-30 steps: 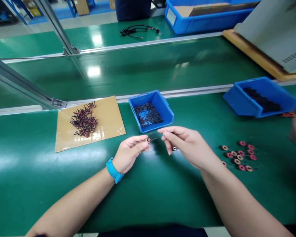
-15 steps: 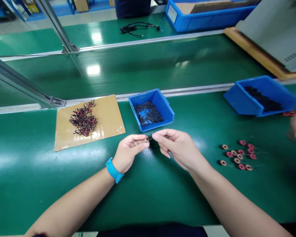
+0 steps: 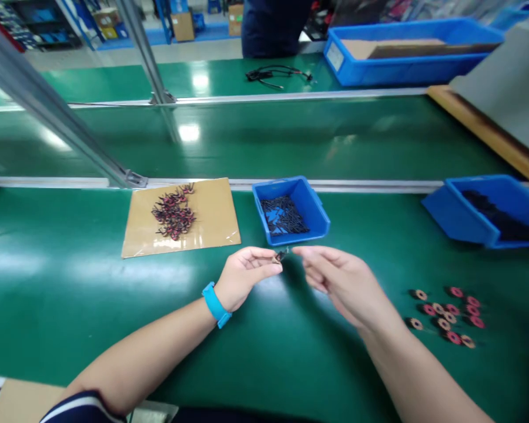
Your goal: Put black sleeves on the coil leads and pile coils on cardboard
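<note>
My left hand (image 3: 247,275), wearing a blue wristband, pinches a small ring-shaped coil (image 3: 278,258) with dark and pale parts between thumb and fingertips. A thin lead points from the coil toward my right hand (image 3: 335,273). That hand is closed, thumb against index finger, a short way right of the coil. Whatever lies in its pinch is too small and blurred to make out. Just beyond both hands stands a blue bin (image 3: 320,226) of short black tubes (image 3: 286,216). Loose red and tan ring coils (image 3: 449,317) lie to the right on the green table (image 3: 264,352).
At left, a cardboard sheet (image 3: 218,217) carries a heap of coils with black-sleeved leads (image 3: 174,214). A second blue bin (image 3: 458,220) with black parts is at right. Behind are a metal rail (image 3: 220,184), a black cable (image 3: 275,73), a large blue tray (image 3: 392,73) and a person (image 3: 271,29).
My right hand has moved from touching the coil to slightly right of it. My left hand keeps its hold. The whole view has shifted, and the co-worker's hand at the right has mostly left it.
</note>
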The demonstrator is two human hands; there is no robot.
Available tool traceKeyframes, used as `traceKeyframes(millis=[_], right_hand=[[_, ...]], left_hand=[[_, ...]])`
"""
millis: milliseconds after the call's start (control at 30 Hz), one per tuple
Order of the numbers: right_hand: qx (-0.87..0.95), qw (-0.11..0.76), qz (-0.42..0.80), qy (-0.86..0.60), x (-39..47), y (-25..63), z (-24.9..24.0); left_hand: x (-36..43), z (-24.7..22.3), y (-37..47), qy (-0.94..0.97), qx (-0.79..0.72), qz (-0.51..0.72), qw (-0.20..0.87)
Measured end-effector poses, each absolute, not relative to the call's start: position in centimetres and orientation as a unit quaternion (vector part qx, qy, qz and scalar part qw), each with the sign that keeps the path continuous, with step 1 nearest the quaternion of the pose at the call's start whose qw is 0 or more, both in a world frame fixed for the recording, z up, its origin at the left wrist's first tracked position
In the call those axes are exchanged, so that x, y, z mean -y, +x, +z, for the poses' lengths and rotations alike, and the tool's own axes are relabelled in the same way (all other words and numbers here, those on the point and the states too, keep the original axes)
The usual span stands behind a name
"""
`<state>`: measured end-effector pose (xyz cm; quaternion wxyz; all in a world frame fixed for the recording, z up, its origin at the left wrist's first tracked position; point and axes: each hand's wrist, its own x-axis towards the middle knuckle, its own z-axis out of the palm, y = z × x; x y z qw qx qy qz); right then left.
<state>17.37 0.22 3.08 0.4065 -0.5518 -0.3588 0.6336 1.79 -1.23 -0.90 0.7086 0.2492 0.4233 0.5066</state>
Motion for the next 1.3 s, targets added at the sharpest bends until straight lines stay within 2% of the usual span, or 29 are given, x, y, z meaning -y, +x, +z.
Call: traceKeyframes(millis=[100, 200, 333, 433, 500, 600, 667, 767, 900, 1000, 1100, 1133, 1233, 1300], right_hand=[[0.318, 0.429, 0.643, -0.549, -0.8, 18.4, 4.0], [0.343, 0.417, 0.630, -0.558, -1.7, 19.3, 4.7], [0.442, 0.429, 0.558, -0.557, -3.0, 19.5, 5.4], [0.547, 0.424, 0.466, -0.551, -4.9, 18.8, 5.8], [0.612, 0.402, 0.429, -0.528, -6.7, 18.1, 6.0], [0.740, 0.337, 0.269, -0.515, -9.6, 17.1, 5.9], [0.820, 0.240, 0.177, -0.488, -11.1, 16.6, 5.6], [0.865, 0.133, 0.193, -0.444, -12.2, 16.0, 4.5], [0.876, 0.080, 0.249, -0.405, -12.2, 15.1, 2.9], [0.859, 0.105, 0.297, -0.402, -11.7, 15.4, 2.1], [0.812, 0.193, 0.340, -0.433, -10.3, 18.5, 1.8], [0.791, 0.230, 0.350, -0.446, -9.4, 20.4, 1.8], [0.722, 0.342, 0.368, -0.475, -6.2, 27.8, 2.4], [0.674, 0.419, 0.370, -0.483, -4.1, 33.1, 3.1]], left_hand=[[1.4, -0.4, 0.7, 0.267, -0.436, 0.526, 0.680], [2.2, 0.1, -2.7, 0.314, -0.506, 0.530, 0.604], [4.3, 0.1, -9.2, 0.375, -0.682, 0.494, 0.388], [4.8, -0.5, -13.6, 0.464, -0.746, 0.425, 0.218], [4.3, -0.8, -15.5, 0.517, -0.767, 0.353, 0.143], [3.2, -0.9, -16.9, 0.536, -0.787, 0.286, 0.113], [2.6, -0.7, -17.2, 0.528, -0.795, 0.270, 0.132], [1.8, -0.4, -17.4, 0.507, -0.804, 0.269, 0.158], [1.4, -0.4, -17.7, 0.487, -0.824, 0.255, 0.137], [2.1, -0.4, -17.0, 0.496, -0.831, 0.249, 0.052], [3.2, -0.3, -13.8, 0.548, -0.787, 0.283, -0.009], [3.5, -0.3, -12.1, 0.581, -0.757, 0.299, 0.009], [4.0, -0.6, -6.0, 0.704, -0.629, 0.270, 0.188], [3.8, -1.1, -1.7, 0.774, -0.523, 0.249, 0.254]])
